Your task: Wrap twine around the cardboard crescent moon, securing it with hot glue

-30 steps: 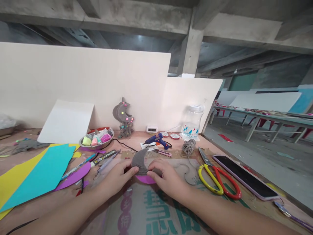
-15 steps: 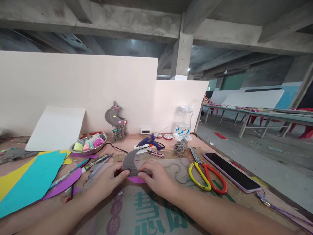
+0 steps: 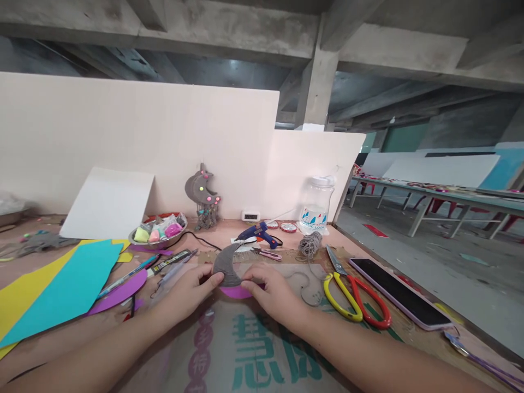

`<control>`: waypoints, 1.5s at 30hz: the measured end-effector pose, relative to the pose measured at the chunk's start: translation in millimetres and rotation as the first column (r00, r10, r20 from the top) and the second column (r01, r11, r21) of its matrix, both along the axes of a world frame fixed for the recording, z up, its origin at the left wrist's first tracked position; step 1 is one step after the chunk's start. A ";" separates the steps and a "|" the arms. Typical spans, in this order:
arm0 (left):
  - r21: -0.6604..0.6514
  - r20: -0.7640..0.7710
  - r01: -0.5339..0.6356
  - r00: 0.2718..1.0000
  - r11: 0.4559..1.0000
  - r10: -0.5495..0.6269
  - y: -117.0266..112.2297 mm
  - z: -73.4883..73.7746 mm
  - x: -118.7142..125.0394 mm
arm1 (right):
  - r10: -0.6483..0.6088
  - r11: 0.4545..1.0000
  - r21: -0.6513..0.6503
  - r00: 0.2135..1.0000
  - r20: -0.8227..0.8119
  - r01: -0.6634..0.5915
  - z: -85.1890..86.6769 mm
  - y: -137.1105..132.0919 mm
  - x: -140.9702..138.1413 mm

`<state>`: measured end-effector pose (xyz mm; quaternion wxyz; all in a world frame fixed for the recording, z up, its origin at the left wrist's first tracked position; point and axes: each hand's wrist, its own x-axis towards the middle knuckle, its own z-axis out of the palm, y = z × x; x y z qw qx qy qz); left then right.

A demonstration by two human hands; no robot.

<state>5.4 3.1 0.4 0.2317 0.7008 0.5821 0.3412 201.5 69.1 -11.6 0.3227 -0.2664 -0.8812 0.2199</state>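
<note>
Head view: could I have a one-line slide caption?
Left hand and right hand hold a grey crescent, with a blue glue gun beyond it and scissors to the right.

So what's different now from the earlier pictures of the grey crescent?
Nothing visibly moved, and nothing was grabbed or let go. Only the whole view swung a bit to the side and back. The left hand and right hand still hold the grey, yarn-covered crescent over the flat purple piece. The blue glue gun and the scissors with yellow and red handles stayed put.
</note>
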 end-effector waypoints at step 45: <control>-0.267 0.333 -0.056 0.931 0.962 0.147 -12.5 -0.7 10.9 | -0.049 0.998 0.025 0.997 -0.055 0.051 6.9 -12.0 -1.1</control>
